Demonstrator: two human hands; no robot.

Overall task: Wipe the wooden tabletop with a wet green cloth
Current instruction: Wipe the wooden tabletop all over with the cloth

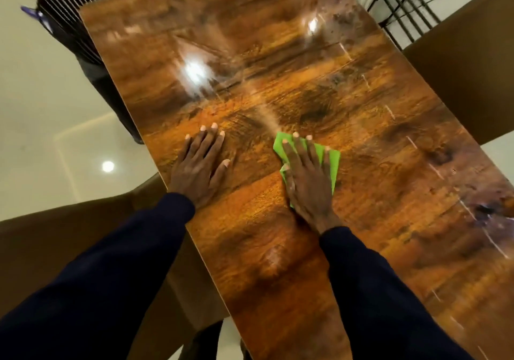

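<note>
Resting the left hand flat at mid-frame, fingers spread and holding nothing, and pressing the right hand, fingers straight, onto the green cloth lying just right of centre on the glossy wooden tabletop, with a black wire chair showing beyond at upper left.

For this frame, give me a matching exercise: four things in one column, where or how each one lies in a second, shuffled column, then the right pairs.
Things
1. left hand
2. right hand
3. green cloth
4. black wire-back chair

Places or states
A. pinned beneath a flat palm
B. past the table's far left corner
C. fingers straight, flat on the bare tabletop
D. fingers spread, pressing down on fabric

Pairs: 1-C, 2-D, 3-A, 4-B.
</note>
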